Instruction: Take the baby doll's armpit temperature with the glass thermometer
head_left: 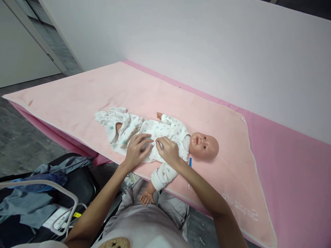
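A baby doll [205,146] lies on its back on a pink mat, head to the right. It wears a white patterned baby top [155,128] and matching trousers [129,125], which bunch up past the feet at the left. My right hand [168,150] pinches the front of the top near the waist, beside a small round spot that looks like a snap. Close against it, my left hand [138,148] has its thumb and forefinger on the same cloth, fingers curved. What lies under the fingertips is partly hidden. One doll arm [148,194] hangs over the table's near edge.
The pink mat [222,120] covers much of a table with a darker pink cloth [292,172]. A blue-capped thin stick [190,162] lies by the doll's neck. A white wall stands behind. At lower left, a black chair [82,179] holds clothes and a white cable.
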